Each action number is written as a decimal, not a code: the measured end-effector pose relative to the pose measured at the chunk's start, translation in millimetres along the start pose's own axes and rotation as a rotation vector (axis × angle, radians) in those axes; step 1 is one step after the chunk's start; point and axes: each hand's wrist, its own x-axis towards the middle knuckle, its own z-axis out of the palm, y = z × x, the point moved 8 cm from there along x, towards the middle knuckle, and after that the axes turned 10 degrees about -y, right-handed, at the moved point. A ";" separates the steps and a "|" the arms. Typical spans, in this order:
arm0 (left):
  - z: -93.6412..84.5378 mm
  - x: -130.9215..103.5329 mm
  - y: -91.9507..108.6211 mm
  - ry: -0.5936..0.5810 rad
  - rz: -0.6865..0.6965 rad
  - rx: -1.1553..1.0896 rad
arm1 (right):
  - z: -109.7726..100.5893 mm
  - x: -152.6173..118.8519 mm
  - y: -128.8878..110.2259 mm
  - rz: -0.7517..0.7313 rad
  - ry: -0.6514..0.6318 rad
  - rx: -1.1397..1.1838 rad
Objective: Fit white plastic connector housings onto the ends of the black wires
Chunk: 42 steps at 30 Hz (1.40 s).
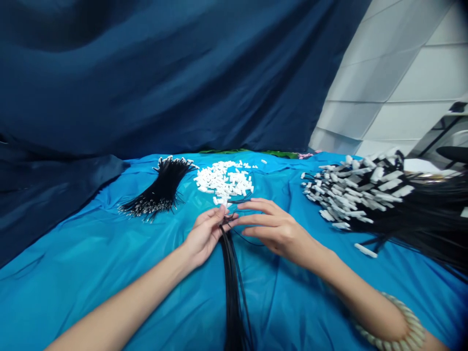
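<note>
My left hand (206, 233) is closed near the middle of the blue cloth. Thumb and fingers pinch a white plastic connector (225, 204) and the top of a bundle of black wires (231, 282), which hangs down toward me. From the right, my right hand (280, 226) reaches in with its fingers stretched and spread, the tips at loose wires beside the connector. Whether these fingertips grip any wire is hard to see. Just beyond my hands is a pile of loose white connectors (223, 178).
A sheaf of short black wires with metal ends (163, 187) lies at the left. At the right is a big heap of black wires with white connectors (365, 190); one connector (365, 250) sticks out in front. A dark blue curtain (183, 73) hangs behind.
</note>
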 end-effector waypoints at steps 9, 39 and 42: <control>-1.1 -0.8 0.9 0.033 -0.002 -0.026 | 8.0 3.8 -9.7 -0.038 -0.085 0.093; 4.7 -4.1 -3.1 -0.020 0.002 0.073 | -32.1 -18.3 25.8 0.612 0.421 0.298; 8.1 -4.1 -1.4 -0.048 0.019 0.103 | -14.0 -12.1 25.5 0.605 0.303 0.353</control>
